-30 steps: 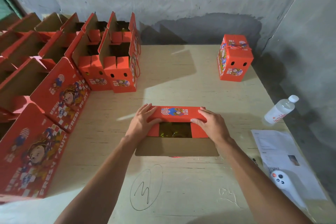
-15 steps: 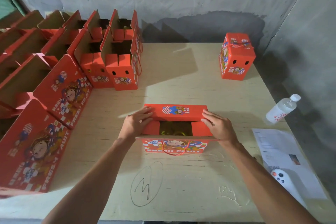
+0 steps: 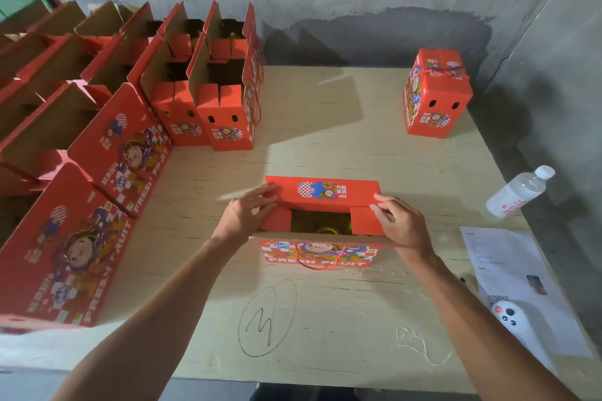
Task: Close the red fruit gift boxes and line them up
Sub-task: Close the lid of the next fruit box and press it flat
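Observation:
A red fruit gift box [image 3: 321,252] stands mid-table with its "FRESH FRUIT" front and rope handle facing me. Its far top flap [image 3: 322,194] is folded over. Both short side flaps are folded inward, and a dark gap between them shows something yellow-green inside. My left hand [image 3: 247,216] lies with straight fingers on the left side flap and the far flap's corner. The fingers of my right hand [image 3: 399,221] press on the right side flap. One closed red box [image 3: 436,94] stands at the far right. Several open red boxes [image 3: 224,107] stand at the left.
A plastic water bottle [image 3: 518,192] lies by the right edge of the table [image 3: 358,319]. Nearer me are a printed paper sheet [image 3: 508,273] and a white controller [image 3: 506,312]. A circled pen mark [image 3: 267,319] is drawn on the tabletop. Grey concrete walls close the back and right.
My hands slid off the far flap onto the two side flaps. The brown near flap, broad a second ago, now shows only as a thin edge, and the printed front is visible.

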`<state>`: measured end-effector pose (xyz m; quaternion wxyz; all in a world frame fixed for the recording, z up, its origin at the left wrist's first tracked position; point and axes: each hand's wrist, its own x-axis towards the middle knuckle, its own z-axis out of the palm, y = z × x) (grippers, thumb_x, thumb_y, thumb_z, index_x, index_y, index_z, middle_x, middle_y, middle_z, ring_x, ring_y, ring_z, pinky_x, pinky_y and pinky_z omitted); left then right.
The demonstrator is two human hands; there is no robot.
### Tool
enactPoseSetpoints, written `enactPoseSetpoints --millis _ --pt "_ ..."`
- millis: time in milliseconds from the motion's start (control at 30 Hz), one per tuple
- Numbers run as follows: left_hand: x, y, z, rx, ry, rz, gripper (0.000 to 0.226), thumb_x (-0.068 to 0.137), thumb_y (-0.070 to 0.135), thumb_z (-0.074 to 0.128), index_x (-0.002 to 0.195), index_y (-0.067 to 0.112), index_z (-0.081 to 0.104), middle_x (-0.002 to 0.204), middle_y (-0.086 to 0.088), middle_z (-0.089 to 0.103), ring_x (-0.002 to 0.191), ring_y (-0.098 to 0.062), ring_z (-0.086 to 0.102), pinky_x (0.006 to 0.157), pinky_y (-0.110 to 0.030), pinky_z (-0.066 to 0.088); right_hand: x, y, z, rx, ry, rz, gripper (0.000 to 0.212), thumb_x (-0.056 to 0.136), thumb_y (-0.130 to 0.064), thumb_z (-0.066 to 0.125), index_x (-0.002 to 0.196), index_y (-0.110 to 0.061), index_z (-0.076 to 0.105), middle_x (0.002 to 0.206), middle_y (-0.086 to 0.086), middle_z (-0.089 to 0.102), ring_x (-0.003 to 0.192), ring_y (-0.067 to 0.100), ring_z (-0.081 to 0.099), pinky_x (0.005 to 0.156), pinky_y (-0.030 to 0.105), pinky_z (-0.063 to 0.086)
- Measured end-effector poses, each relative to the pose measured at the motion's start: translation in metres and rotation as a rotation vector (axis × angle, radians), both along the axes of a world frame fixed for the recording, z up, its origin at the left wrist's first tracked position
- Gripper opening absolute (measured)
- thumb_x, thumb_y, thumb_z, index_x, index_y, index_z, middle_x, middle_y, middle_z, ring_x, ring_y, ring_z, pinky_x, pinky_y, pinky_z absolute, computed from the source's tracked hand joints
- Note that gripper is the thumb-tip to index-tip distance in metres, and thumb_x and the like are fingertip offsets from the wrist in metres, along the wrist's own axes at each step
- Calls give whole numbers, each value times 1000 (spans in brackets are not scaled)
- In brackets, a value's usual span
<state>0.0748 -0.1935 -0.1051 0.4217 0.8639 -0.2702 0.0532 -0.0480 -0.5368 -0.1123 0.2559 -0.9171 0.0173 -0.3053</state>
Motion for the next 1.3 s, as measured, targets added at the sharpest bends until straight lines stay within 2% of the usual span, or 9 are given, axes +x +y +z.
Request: enactPoseSetpoints --millis 200,300,367,533,633,833,1000,1200,1300 --pt "-11 1 3 -27 0 17 22 96 6 70 115 12 79 133 3 68 126 -12 63 108 -27 48 -16 -6 5 106 159 76 12 96 0 68 106 2 74 135 4 68 107 21 73 92 33 57" --pt "-15 7 2 6 -68 8 22 94 5 72 113 11 79 132 2 69 123 -13 65 107 -33 51 -31 -18 8 112 400 163 56 88 13 66 139 -9 62 149 -22 52 119 -1 60 111 21 41" --pt "-12 14 6 55 -109 -76 25 87 9 81 112 11 78 130 2 70 117 -14 67 102 -34 54 -40 -23 6 100 498 200 80 80 23 61 150 -12 51 129 -44 47 105 -20 51 117 31 40" --pt "13 6 30 398 -122 -187 42 76 18 91 112 5 73 108 -10 68 100 -25 60 88 -32 47 -27 -21 16 126 436 158 62 82 24 62 137 -4 64 151 -2 52 134 16 57 116 24 40" --pt "25 -12 48 487 273 -113 22 96 27 66 112 13 60 93 0 59 80 -17 59 67 -25 52 -22 -23 25 135 472 147 58 80 23 59 131 -4 68 148 -2 55 126 17 64 102 4 39" --pt "42 -37 69 939 431 -219 55 79 51 83 113 15 60 105 -1 62 94 -20 58 81 -32 49 -30 -22 34 156 494 194 55 80 -4 82 132 -7 68 149 -7 53 135 13 55 115 38 44" --pt "25 -67 63 1207 187 -97 108 61 91 66 133 14 49 118 -2 67 105 -25 67 79 -36 49 -30 -24 30 170 538 198 63 81 -47 80 134 -14 69 154 -17 47 137 5 52 112 36 47" --pt "14 -68 40 1013 91 62 82 78 71 68 132 11 48 117 -8 65 105 -28 65 78 -37 49 -25 -22 18 291 565 135 77 78 -67 74 138 -21 65 149 -40 40 138 -11 43 115 27 38" --pt "5 -65 35 920 14 54 61 85 58 55 125 11 50 114 -10 67 100 -32 67 73 -36 45 -25 -21 14 285 549 115 77 76 -71 70 138 -25 65 146 -49 35 134 -21 38 112 5 26"
